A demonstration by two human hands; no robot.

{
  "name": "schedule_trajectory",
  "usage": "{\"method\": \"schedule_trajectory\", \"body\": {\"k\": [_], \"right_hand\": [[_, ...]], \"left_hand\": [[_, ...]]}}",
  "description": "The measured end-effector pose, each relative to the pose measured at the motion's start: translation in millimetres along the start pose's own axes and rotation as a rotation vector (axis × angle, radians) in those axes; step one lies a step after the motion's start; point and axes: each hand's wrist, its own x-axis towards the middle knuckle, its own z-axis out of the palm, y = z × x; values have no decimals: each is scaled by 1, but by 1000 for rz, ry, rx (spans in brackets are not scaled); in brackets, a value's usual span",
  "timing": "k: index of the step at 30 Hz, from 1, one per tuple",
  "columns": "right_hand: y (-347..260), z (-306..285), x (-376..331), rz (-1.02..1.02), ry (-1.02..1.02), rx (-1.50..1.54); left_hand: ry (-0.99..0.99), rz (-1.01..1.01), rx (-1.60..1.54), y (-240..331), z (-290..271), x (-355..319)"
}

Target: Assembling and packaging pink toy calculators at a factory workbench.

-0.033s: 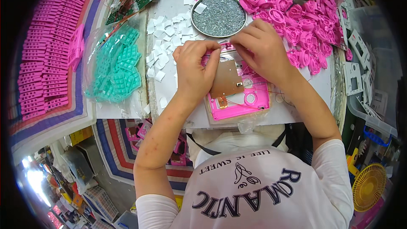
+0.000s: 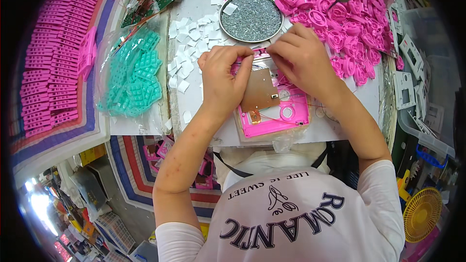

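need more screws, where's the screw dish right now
In the head view the screw dish sits at the top centre of the table, just beyond both hands, between the white squares and the pink parts.

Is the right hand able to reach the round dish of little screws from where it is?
Probably yes. The right hand is at the top edge of the pink case, and the round metal dish of screws sits just beyond its fingertips, with only bare white tabletop between them.
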Motion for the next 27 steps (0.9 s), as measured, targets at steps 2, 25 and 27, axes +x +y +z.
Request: {"method": "schedule_trajectory", "body": {"k": [2, 25, 27], "right_hand": [[-5, -10, -8, 12, -134, -87], [-48, -22, -43, 112, -128, -19], [-47, -23, -44, 131, -130, 5]], "left_hand": [[9, 34, 2, -2, 0, 2], [-442, 457, 382, 21, 2, 30], [-497, 511, 431, 25, 4, 35]]}}
